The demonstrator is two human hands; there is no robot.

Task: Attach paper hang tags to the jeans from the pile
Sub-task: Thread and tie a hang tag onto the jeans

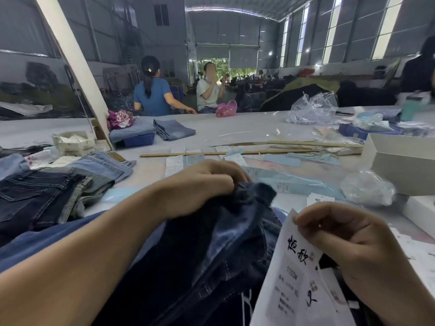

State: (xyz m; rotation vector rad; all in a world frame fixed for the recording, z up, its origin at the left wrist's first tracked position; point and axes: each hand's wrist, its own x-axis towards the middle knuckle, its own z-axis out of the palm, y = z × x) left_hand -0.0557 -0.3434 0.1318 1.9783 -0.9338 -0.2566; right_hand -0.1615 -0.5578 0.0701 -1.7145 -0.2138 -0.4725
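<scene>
A pair of dark blue jeans (211, 250) lies bunched in front of me, low in the head view. My left hand (202, 184) grips the upper edge of this denim with curled fingers. My right hand (348, 245) pinches a white paper hang tag (299, 278) with black printed characters, held just right of the jeans. A pile of folded jeans (47, 189), dark and light blue, lies on the table to the left.
Paper labels (174, 164), pale blue strips and wooden sticks (226, 152) lie across the grey table. White boxes (400, 161) and a crumpled plastic bag (367, 189) stand at right. A tag box (75, 142), folded jeans and a slanted post sit behind. Two people sit at the far edge.
</scene>
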